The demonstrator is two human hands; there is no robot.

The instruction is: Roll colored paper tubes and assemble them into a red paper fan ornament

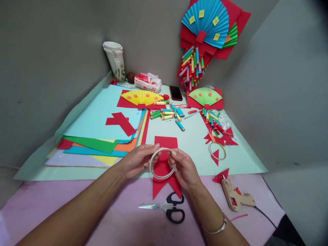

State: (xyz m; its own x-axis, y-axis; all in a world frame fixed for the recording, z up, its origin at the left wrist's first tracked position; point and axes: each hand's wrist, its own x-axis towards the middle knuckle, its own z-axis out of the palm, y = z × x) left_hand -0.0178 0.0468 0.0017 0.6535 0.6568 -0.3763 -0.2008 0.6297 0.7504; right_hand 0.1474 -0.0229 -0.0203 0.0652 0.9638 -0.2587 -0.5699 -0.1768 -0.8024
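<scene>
My left hand and my right hand hold a thin white tape roll between them, fingers closed on its left and right sides. The ring is raised over a red paper strip that has a notched lower end. Black-handled scissors lie just below the strip, blades pointing left. A second tape roll rests to the right, around part of a red paper scrap.
Stacked coloured paper lies at left. Behind are a yellow fan, a green fan, paper rolls, a phone and a cup. A glue gun with a cord lies at right.
</scene>
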